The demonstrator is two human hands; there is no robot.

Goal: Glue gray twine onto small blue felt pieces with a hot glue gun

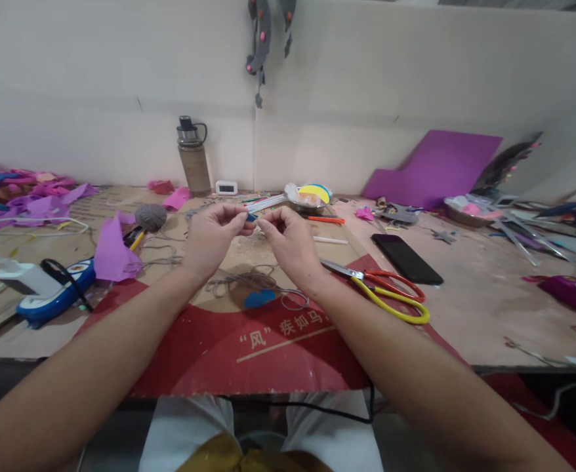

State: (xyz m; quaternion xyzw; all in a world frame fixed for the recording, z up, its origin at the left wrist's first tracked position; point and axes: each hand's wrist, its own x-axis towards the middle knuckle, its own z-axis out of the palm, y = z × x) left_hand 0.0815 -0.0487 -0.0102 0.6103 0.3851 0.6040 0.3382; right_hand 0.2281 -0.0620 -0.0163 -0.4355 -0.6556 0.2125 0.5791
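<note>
My left hand (pixel 215 235) pinches a small dark blue piece (pixel 251 217) above the board. Close beside it, my right hand (pixel 290 244) has thumb and fingertips pressed together at the piece's edge; what they grip is too small to make out. Below the hands lie loose grey yarn (pixel 229 280) and a bright blue cut-out (pixel 259 299). Scissors (pixel 374 282) with one red and one yellow handle rest by my right wrist, blades slightly apart. A ball of grey yarn (pixel 151 217) sits left of my left hand.
A black phone (pixel 406 258) lies right of the scissors. At the back stand a water bottle (pixel 193 157) and a small white digital display (pixel 226 188). A blue power strip (pixel 56 292) with a charger is at left, near purple scraps (pixel 115 249). A purple sheet (pixel 440 167) leans right.
</note>
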